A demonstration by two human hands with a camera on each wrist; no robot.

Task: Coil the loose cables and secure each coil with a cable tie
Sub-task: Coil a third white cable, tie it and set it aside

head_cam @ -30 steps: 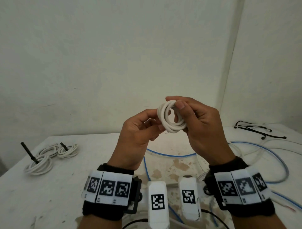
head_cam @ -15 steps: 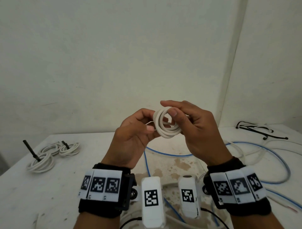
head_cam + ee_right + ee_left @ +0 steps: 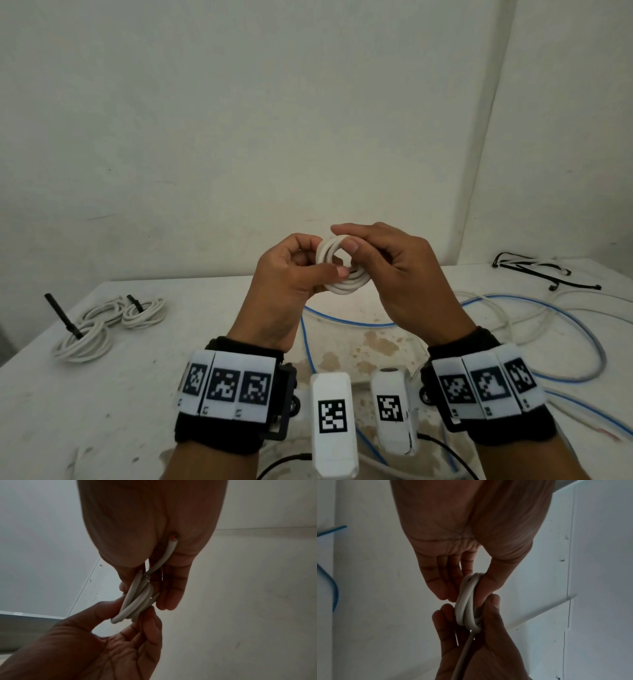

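Observation:
Both hands hold a small white cable coil in the air above the table. My left hand pinches its left side, thumb over the front of the loops. My right hand pinches the top of the coil between thumb and forefinger. In the left wrist view the coil is edge-on between the two hands. In the right wrist view the coil has a cut cable end lying along my right palm. No cable tie shows on this coil.
Two white coils with black ties lie at the table's left, one nearer and one farther. Loose blue cable and white cable sprawl on the right. Black cable ties lie at the back right.
Both hands have come slightly down and left with the coil. The left thumb has slid onto the front of the loops, and the coil has tilted flatter.

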